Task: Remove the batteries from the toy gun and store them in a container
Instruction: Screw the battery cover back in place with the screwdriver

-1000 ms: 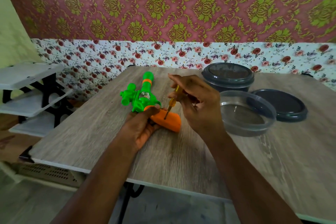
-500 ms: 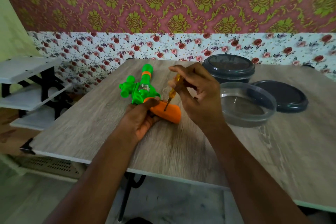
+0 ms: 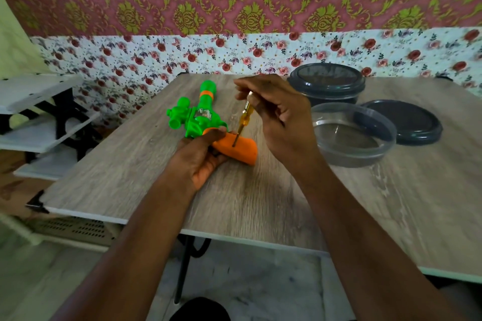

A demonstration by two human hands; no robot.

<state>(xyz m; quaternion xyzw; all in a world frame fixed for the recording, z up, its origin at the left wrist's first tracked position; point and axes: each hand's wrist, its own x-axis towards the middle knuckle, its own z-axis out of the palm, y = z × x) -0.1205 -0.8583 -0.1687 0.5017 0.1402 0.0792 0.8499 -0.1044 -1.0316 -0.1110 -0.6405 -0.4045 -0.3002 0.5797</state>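
Step in hand: loosening a screw in the orange grip (image 3: 241,151) of the toy gun (image 3: 200,120), judging by the screwdriver (image 3: 243,118) tip set on it; cover not yet off.
Toy gun: on its side on the tabletop (image 3: 260,203), green barrel pointing away, grip nearest.
Batteries: none in view; probably inside the grip.
Doing it well: push down along the shaft while turning, so the tip stays seated and does not skid across the smooth plastic; hold the shaft in line with the screw; turn in small twists from the fingertips; pin the gun flat against the twist.
Left hand (image 3: 200,159): palm up under the grip's near side, thumb laid over the top just beside the tip, fingers wrapped round the gun.
Right hand (image 3: 281,122): raised above the grip, wrist bent, fingers (image 3: 245,85) pinching the top of the yellow handle, shaft nearly upright.
Destination: clear container (image 3: 349,160) open just right of the right hand, its dark lid (image 3: 407,125) beside it; a second lidded container (image 3: 326,86) behind.
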